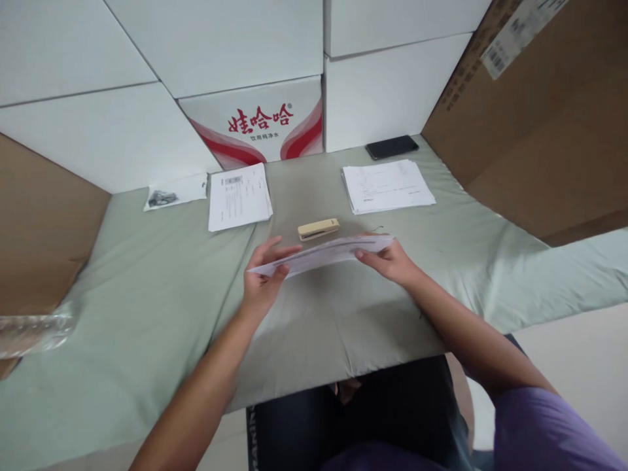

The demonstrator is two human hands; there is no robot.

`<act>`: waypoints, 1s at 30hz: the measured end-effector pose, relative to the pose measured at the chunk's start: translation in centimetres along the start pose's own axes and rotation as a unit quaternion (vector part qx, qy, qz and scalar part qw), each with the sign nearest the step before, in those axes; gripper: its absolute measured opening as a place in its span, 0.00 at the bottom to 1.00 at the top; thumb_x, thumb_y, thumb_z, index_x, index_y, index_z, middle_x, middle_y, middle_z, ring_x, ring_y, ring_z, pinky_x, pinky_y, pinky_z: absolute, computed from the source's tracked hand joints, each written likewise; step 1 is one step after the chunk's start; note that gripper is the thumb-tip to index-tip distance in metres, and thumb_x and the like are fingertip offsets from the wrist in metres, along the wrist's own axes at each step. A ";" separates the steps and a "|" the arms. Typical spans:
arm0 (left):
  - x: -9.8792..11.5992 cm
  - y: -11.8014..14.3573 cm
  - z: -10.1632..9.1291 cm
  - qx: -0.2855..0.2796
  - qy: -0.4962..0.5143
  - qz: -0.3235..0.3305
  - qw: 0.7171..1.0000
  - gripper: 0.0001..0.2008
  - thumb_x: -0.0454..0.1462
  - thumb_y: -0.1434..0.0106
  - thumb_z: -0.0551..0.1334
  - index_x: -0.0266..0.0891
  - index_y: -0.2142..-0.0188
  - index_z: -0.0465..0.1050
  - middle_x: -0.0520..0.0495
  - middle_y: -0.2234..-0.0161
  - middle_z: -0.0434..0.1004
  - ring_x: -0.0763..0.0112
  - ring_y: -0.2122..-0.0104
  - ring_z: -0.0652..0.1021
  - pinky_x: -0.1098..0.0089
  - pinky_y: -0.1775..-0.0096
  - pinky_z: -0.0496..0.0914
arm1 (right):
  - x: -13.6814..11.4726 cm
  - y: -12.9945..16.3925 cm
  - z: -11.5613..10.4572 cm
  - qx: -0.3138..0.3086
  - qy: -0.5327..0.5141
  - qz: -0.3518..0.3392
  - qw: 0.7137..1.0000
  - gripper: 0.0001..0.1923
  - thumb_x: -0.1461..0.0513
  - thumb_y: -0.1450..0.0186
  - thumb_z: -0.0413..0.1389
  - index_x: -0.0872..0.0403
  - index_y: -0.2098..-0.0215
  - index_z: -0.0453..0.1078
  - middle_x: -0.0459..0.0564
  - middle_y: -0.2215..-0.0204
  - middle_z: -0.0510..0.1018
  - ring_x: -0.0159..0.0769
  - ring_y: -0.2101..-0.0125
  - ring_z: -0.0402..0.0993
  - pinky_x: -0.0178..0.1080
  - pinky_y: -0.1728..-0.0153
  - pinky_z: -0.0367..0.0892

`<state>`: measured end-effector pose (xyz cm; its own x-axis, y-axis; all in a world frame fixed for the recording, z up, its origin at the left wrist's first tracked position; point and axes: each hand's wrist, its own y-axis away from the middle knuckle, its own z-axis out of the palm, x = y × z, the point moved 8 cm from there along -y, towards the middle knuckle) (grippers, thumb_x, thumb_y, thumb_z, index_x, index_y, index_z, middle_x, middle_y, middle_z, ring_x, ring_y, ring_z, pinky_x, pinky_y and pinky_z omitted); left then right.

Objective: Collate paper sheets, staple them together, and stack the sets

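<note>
Both hands hold a thin sheaf of papers (321, 255) just above the tabletop (147, 294), near centre. Left hand (262, 278) grips the sheaf's left end, fingers (275, 252) curled over the top edge, thumb underneath. Right hand (390, 260) pinches the right end, fingers closed on it. Sheaf is seen almost edge-on, long axis running left to right, right end a little higher and farther away than the left. Print on it too foreshortened to read.

Beige stapler (318, 229) lies just behind the sheaf, long axis also left-right, apart from the paper. Back left: a printed sheet stack (239, 196), text too small to read. Back right: a second paper stack (387, 186). Black phone (391, 147) lies flat beyond it. Small plastic bag (175, 193) with dark bits sits at far left.

White carton (260, 124) against the back has red Chinese characters "娃哈哈", a smaller line under them probably saying drinking water, plus red swooshes. Brown cardboard box (540, 111) at right carries a white barcode label (520, 33), unreadable.
</note>
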<state>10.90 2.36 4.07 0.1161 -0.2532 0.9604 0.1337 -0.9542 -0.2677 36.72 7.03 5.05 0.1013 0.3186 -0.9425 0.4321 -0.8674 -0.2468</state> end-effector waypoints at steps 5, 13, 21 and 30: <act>0.0 -0.1 -0.4 0.022 -0.048 -0.007 0.999 0.26 0.58 0.41 0.66 0.46 0.51 0.74 0.43 0.58 0.83 0.60 0.57 0.83 0.62 0.55 0.78 | -0.4 0.1 -0.6 0.032 0.019 0.003 0.999 0.19 0.48 0.32 0.58 0.52 0.57 0.81 0.49 0.68 0.81 0.39 0.66 0.78 0.41 0.61 0.75; -2.3 -0.7 -0.5 0.002 -0.111 -0.021 0.994 0.19 0.54 0.38 0.64 0.42 0.63 0.81 0.44 0.64 0.85 0.58 0.60 0.84 0.61 0.53 0.78 | 0.5 -0.1 0.2 0.021 0.016 -0.001 1.000 0.17 0.49 0.31 0.58 0.53 0.65 0.79 0.47 0.73 0.79 0.36 0.72 0.75 0.39 0.66 0.73; -2.2 -1.6 0.0 -0.126 -0.198 0.043 0.971 0.15 0.47 0.33 0.61 0.42 0.56 0.81 0.43 0.57 0.84 0.58 0.51 0.81 0.58 0.46 0.74 | 0.9 -0.4 -0.1 0.024 0.006 0.009 1.000 0.18 0.48 0.32 0.57 0.54 0.60 0.79 0.51 0.68 0.81 0.41 0.62 0.79 0.42 0.57 0.75; 1.5 -1.8 -0.8 -0.150 -0.261 0.223 0.927 0.12 0.38 0.33 0.63 0.40 0.74 0.75 0.51 0.75 0.73 0.72 0.74 0.73 0.71 0.70 0.67 | -0.1 -0.6 -1.0 0.024 0.084 -0.033 0.996 0.22 0.50 0.31 0.56 0.55 0.77 0.64 0.43 0.81 0.60 0.28 0.79 0.54 0.33 0.77 0.56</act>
<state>10.06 3.57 6.05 0.5652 -0.5963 0.5700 -0.3124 -0.7942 -0.5211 37.38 7.89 5.54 0.2233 0.4314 -0.8741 0.4006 -0.8581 -0.3212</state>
